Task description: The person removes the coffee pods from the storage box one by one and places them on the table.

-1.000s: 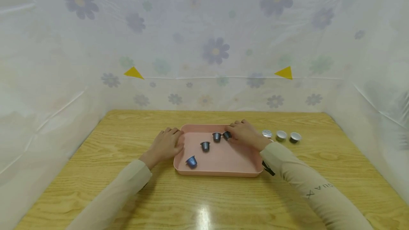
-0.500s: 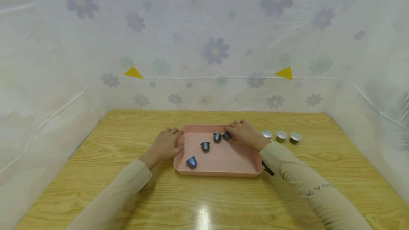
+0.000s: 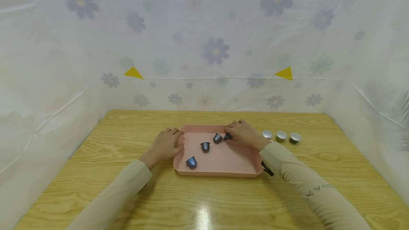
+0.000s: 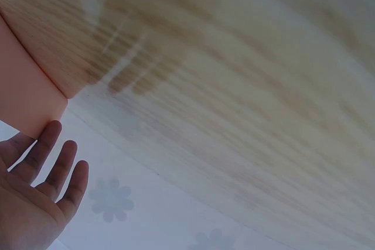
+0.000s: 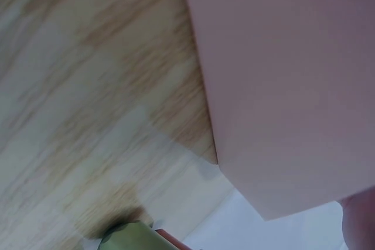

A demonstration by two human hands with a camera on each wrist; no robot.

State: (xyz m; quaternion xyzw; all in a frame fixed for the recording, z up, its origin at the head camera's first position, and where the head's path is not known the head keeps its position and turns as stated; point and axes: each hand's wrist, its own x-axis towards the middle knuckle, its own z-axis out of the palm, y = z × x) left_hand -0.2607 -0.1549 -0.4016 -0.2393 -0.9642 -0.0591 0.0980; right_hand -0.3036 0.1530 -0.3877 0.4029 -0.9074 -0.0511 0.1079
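On the wooden table stands a pink tray (image 3: 230, 160) with coffee capsules in it. My left hand (image 3: 167, 143) is at its left side, fingers mostly straight; in the left wrist view a fingertip touches the tray's wall (image 4: 26, 95). My right hand (image 3: 244, 134) reaches over the far right part and pinches a black capsule (image 3: 227, 136), partly hidden by the fingers. Close by on the left lies a dark grey capsule (image 3: 217, 137), with another grey capsule (image 3: 205, 146) nearer the middle. A blue capsule (image 3: 191, 162) lies at the near left corner.
Right of the tray, outside it, stand a silver-topped capsule (image 3: 267, 134), a white-topped capsule (image 3: 281, 136) and a dark one with a white top (image 3: 295, 138). A green capsule (image 5: 135, 237) shows in the right wrist view. A flowered curtain (image 3: 204, 91) hangs behind the table.
The black capsule in my right hand has tilted and shifted slightly. The grey capsule beside it has turned a little in place. My left hand has stayed where it was.
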